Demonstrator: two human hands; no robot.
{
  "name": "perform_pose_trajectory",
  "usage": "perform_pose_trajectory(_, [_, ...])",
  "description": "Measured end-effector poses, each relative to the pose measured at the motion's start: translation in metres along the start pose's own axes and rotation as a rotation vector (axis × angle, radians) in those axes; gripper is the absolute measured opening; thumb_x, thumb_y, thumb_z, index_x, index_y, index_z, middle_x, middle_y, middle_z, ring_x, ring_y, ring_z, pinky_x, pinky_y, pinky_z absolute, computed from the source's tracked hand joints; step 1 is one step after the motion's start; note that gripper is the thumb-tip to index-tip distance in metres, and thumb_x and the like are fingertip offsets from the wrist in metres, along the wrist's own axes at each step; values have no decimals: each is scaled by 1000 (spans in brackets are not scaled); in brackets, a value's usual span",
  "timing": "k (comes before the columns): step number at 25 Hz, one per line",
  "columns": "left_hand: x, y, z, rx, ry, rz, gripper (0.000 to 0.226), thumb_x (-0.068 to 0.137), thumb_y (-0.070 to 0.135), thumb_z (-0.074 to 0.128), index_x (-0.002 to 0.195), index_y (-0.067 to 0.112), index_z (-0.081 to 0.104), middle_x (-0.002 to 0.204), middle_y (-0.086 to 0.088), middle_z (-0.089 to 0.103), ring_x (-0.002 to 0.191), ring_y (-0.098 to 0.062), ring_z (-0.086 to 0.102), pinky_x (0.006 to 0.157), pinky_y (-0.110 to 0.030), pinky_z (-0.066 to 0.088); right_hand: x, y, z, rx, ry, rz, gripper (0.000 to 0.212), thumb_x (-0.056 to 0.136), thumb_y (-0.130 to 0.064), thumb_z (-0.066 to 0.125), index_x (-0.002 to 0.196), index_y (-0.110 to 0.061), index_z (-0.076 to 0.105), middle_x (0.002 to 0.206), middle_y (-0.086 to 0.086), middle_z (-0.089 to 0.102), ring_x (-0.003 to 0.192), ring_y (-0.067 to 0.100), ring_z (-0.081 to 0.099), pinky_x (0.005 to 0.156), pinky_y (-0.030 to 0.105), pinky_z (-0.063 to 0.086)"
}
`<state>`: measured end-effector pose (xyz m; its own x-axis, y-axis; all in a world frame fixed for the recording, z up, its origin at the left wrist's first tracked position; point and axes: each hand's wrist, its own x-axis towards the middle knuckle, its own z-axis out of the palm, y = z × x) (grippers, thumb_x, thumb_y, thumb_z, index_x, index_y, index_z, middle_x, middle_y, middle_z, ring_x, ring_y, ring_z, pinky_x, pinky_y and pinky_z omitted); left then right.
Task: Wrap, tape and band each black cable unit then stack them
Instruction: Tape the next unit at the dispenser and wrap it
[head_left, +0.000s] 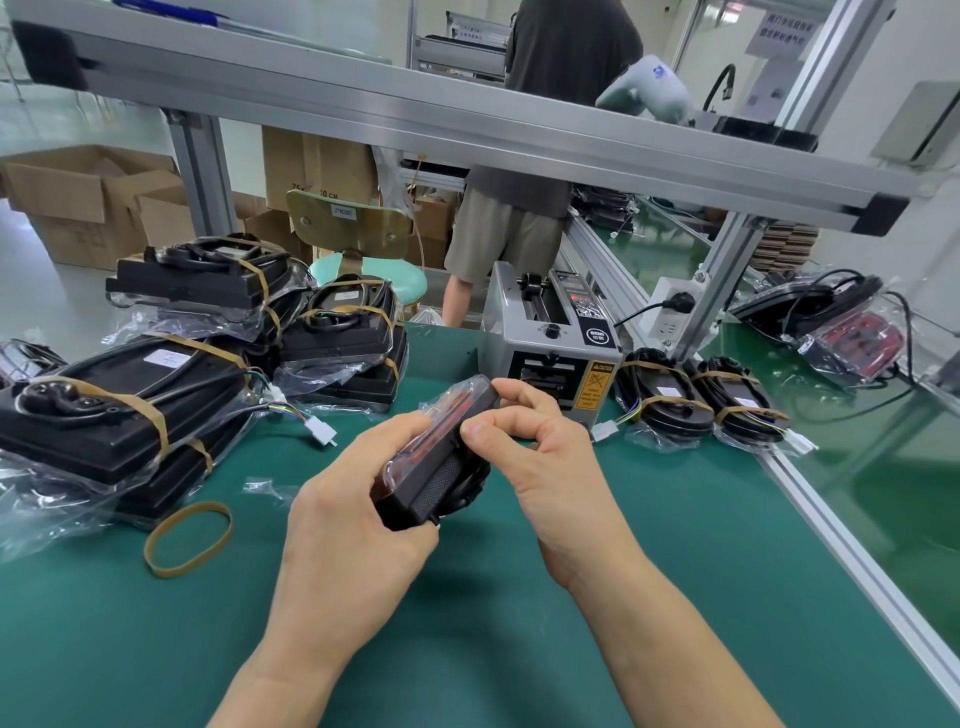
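Both my hands grip one black unit (434, 457) over green mat (519, 623).
Left hand (358, 519) curls underneath, right hand (545, 457) fingers pinch its top; loose rubber band (188, 539) left, tape dispenser (550, 343) behind.

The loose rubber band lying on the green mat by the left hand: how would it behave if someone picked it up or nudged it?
The rubber band lies flat as a thin open loop on the mat, so it would probably droop and lose shape when lifted, and weigh very little. Pushed, it would likely drag or buckle rather than roll. Similar bands stretched around the stacked units suggest it stretches readily.
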<state>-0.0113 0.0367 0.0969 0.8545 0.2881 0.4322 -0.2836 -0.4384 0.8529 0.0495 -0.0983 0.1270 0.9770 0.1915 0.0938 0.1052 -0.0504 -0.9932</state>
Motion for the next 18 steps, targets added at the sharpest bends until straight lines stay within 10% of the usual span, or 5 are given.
perform_pose_trajectory(18, [0, -1, 1, -6, 9, -25, 80, 54, -14, 68, 115, 38, 63, 102, 24, 67, 93, 2, 62, 82, -10, 44, -2, 5, 4, 40, 9, -36, 21, 80, -15, 73, 62, -25, 74, 122, -25, 51, 114, -13, 48, 90, 16, 33])
